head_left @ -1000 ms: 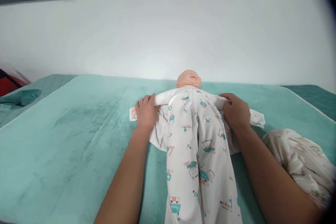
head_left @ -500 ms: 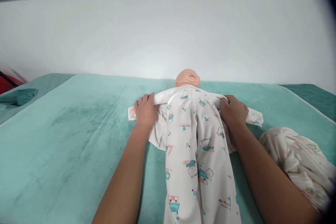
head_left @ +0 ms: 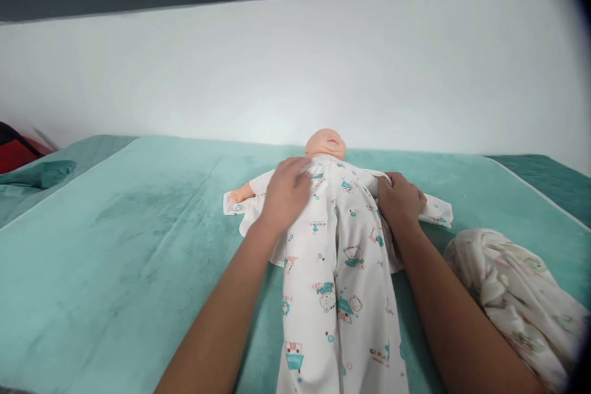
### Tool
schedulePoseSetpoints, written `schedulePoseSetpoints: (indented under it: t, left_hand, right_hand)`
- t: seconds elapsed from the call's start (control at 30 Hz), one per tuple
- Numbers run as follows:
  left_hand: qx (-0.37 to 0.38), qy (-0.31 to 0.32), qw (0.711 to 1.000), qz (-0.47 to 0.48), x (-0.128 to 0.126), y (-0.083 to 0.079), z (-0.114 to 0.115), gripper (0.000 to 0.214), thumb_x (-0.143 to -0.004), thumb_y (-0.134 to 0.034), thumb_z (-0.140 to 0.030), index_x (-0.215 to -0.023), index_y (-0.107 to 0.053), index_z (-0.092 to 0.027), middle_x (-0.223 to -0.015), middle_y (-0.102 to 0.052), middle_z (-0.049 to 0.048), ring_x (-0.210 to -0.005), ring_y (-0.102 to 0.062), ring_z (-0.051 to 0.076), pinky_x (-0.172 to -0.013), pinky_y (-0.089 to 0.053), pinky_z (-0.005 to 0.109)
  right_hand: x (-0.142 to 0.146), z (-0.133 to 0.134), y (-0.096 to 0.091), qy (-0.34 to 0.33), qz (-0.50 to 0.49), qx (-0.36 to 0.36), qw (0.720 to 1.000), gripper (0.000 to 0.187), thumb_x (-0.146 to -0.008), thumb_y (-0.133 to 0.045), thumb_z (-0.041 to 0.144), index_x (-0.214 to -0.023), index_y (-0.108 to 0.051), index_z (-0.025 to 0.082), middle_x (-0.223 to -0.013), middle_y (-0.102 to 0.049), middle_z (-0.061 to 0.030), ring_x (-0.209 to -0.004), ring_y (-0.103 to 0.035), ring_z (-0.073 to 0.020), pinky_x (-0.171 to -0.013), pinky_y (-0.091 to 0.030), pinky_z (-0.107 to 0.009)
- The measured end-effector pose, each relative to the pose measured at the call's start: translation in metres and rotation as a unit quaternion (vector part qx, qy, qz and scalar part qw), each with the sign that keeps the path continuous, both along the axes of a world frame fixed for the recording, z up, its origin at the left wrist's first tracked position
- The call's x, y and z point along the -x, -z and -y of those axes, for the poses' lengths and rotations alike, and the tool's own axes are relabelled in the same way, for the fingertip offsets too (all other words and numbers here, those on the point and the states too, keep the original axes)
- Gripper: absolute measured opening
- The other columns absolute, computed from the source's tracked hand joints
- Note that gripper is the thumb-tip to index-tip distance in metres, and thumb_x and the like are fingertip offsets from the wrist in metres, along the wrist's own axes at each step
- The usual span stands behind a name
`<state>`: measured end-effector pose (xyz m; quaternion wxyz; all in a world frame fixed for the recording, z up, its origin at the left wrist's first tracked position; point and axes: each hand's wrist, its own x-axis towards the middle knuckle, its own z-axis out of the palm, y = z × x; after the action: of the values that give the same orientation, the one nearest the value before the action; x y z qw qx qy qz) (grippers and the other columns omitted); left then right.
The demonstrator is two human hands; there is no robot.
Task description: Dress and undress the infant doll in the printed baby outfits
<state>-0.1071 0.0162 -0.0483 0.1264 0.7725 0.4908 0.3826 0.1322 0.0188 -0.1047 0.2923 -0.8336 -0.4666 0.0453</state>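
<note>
A baby doll (head_left: 325, 144) lies on its back, dressed in a white long-sleeved top. White baby pants (head_left: 318, 277) printed with teal houses and bears cover its chest and stretch toward me, legs side by side. A matching printed baby shirt (head_left: 446, 212) is spread beneath the doll, its sleeves out under both arms. My left hand (head_left: 289, 194), a little blurred, rests over the upper left edge of the pants with thumb and fingers apart. On the other side my right hand (head_left: 401, 200) is closed around the doll's sleeved arm, which it mostly hides.
A crumpled white patterned cloth (head_left: 512, 295) lies to the right, close to my right forearm. The teal bed cover (head_left: 138, 271) extends to a white wall (head_left: 231, 74) behind. A red and black object (head_left: 16, 151) is at the far left edge.
My left hand has left the doll's arm and moved right, onto the pants' upper edge; that arm and its hand now show. My right hand keeps its grip. The view has tilted slightly up.
</note>
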Motion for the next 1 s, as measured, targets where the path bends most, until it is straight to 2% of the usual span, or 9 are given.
schedulePoseSetpoints:
  t: [0.1,0.2,0.3,0.4,0.53,0.67,0.77,0.87,1.0]
  left_hand:
    - [-0.016,0.094,0.986,-0.138,-0.05,-0.021,-0.002,0.033,-0.096,-0.04,-0.025,-0.114,-0.068,-0.021,-0.121,-0.069,0.0053,-0.117,-0.059,0.02,-0.104,-0.045,0.033]
    - [0.009,0.147,0.925,-0.349,-0.098,-0.033,-0.016,0.027,-0.09,-0.047,-0.021,-0.101,-0.072,-0.017,-0.109,-0.07,0.0101,-0.106,-0.063,0.025,-0.098,-0.047,0.041]
    - [0.072,0.162,0.878,-0.446,-0.133,-0.035,-0.034,0.032,-0.086,-0.053,-0.02,-0.113,-0.069,-0.017,-0.123,-0.065,0.0136,-0.113,-0.061,0.028,-0.09,-0.05,0.039]
    - [0.116,0.17,0.846,-0.492,-0.154,-0.031,-0.045,0.035,-0.084,-0.058,-0.023,-0.117,-0.068,-0.017,-0.129,-0.063,0.0146,-0.118,-0.059,0.03,-0.094,-0.047,0.042]
    - [0.138,0.158,0.833,-0.512,-0.16,-0.031,-0.05,0.036,-0.081,-0.062,-0.022,-0.116,-0.069,-0.017,-0.123,-0.068,0.0151,-0.113,-0.062,0.032,-0.097,-0.045,0.048]
    - [0.134,0.156,0.832,-0.515,-0.146,-0.042,-0.054,0.035,-0.079,-0.062,-0.018,-0.113,-0.069,-0.019,-0.118,-0.071,0.0133,-0.108,-0.065,0.029,-0.093,-0.046,0.044]
    - [0.127,0.136,0.83,-0.525,-0.134,-0.046,-0.057,0.038,-0.076,-0.062,-0.015,-0.113,-0.069,-0.018,-0.115,-0.071,0.0152,-0.107,-0.065,0.031,-0.091,-0.046,0.045]
    - [0.119,0.129,0.83,-0.53,-0.13,-0.039,-0.058,0.041,-0.078,-0.061,-0.015,-0.119,-0.066,-0.016,-0.119,-0.069,0.0184,-0.11,-0.063,0.034,-0.09,-0.046,0.05]
    - [0.103,0.163,0.831,-0.522,-0.138,-0.025,-0.057,0.038,-0.082,-0.06,-0.019,-0.119,-0.065,-0.015,-0.123,-0.067,0.0187,-0.114,-0.061,0.034,-0.091,-0.044,0.051]
  right_hand:
    - [-0.002,-0.001,0.0,-0.002,-0.011,-0.006,1.0,0.04,-0.093,-0.035,0.034,-0.115,-0.067,0.024,-0.113,-0.07,-0.0109,-0.113,-0.057,-0.029,-0.103,-0.03,-0.045]
    - [-0.006,-0.004,0.001,-0.006,-0.019,-0.012,1.0,0.038,-0.094,-0.036,0.033,-0.114,-0.067,0.024,-0.107,-0.072,-0.0107,-0.11,-0.058,-0.0277,-0.099,-0.032,-0.044]
    - [-0.01,-0.006,0.001,-0.013,-0.02,-0.004,1.0,0.038,-0.094,-0.036,0.033,-0.114,-0.068,0.023,-0.106,-0.072,-0.0115,-0.108,-0.06,-0.0279,-0.095,-0.033,-0.042]
    - [-0.013,-0.007,-0.001,-0.025,-0.018,0.01,0.999,0.038,-0.095,-0.037,0.034,-0.113,-0.069,0.023,-0.105,-0.073,-0.0122,-0.105,-0.062,-0.0288,-0.09,-0.034,-0.041]
    - [-0.014,-0.007,-0.004,-0.033,-0.025,0.01,0.999,0.038,-0.094,-0.039,0.034,-0.11,-0.07,0.023,-0.103,-0.074,-0.0121,-0.102,-0.063,-0.0291,-0.085,-0.035,-0.039]
    - [-0.018,-0.007,-0.004,-0.023,-0.064,-0.004,0.998,0.038,-0.092,-0.041,0.039,-0.111,-0.07,0.023,-0.104,-0.073,-0.0122,-0.099,-0.063,-0.0306,-0.081,-0.038,-0.039]
    - [-0.02,-0.008,-0.001,-0.019,-0.09,-0.011,0.996,0.037,-0.091,-0.042,0.039,-0.109,-0.07,0.022,-0.104,-0.073,-0.0134,-0.097,-0.063,-0.031,-0.077,-0.039,-0.038]
    - [-0.021,-0.009,0.002,-0.027,-0.105,-0.021,0.994,0.036,-0.09,-0.043,0.038,-0.107,-0.07,0.021,-0.101,-0.073,-0.0141,-0.095,-0.063,-0.03,-0.076,-0.041,-0.037]
    - [-0.022,-0.01,0.005,-0.029,-0.114,-0.048,0.992,0.034,-0.088,-0.045,0.035,-0.103,-0.07,0.02,-0.098,-0.072,-0.0136,-0.091,-0.063,-0.0288,-0.076,-0.042,-0.037]
